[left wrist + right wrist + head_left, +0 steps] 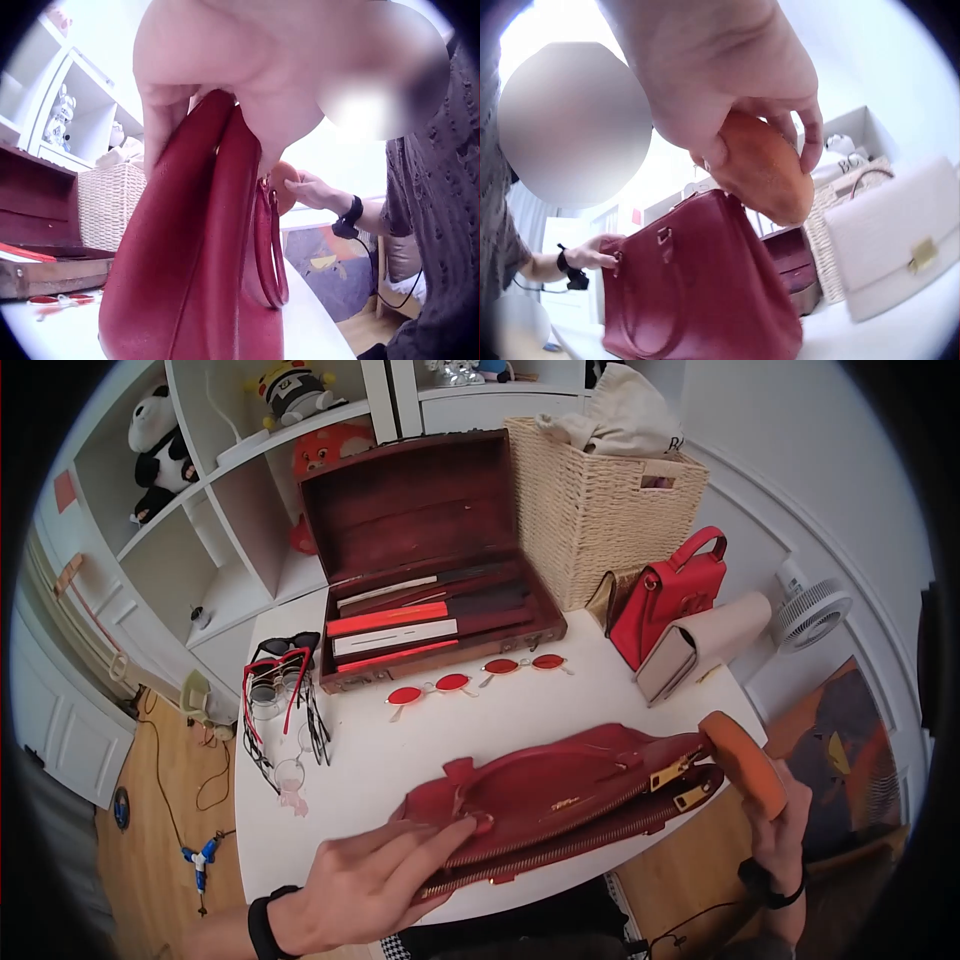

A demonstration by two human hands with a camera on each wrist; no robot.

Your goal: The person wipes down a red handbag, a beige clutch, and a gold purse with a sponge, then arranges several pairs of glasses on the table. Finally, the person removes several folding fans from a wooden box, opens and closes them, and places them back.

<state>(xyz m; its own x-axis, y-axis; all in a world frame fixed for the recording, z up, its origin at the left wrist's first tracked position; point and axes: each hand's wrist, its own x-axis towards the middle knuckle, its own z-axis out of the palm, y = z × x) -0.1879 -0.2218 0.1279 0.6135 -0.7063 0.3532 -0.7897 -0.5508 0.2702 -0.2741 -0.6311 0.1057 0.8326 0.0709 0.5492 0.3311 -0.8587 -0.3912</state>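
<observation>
A dark red handbag (pixel 560 790) stands at the near side of the white table, its two gold zippers undone along the top. My left hand (pixel 375 875) grips the bag's left end, thumb on one side and fingers on the other, as the left wrist view shows. At the opposite end, my right hand (pixel 783 815) holds an orange-brown rounded, leather-like case (pixel 761 169) between thumb and fingers. That case is close over the bag's right top corner and overlaps it in the head view. One bag handle (pixel 276 262) hangs down the side. The bag's inside is mostly hidden.
Behind the bag lie two pairs of red-lensed glasses (pixel 430 688). An open wooden chest (pixel 440 660) holds folding fans. Several other glasses (pixel 285 695) sit at left. A red handbag (pixel 680 595), a pale clutch (pixel 705 640) and a wicker basket (pixel 610 510) stand at right.
</observation>
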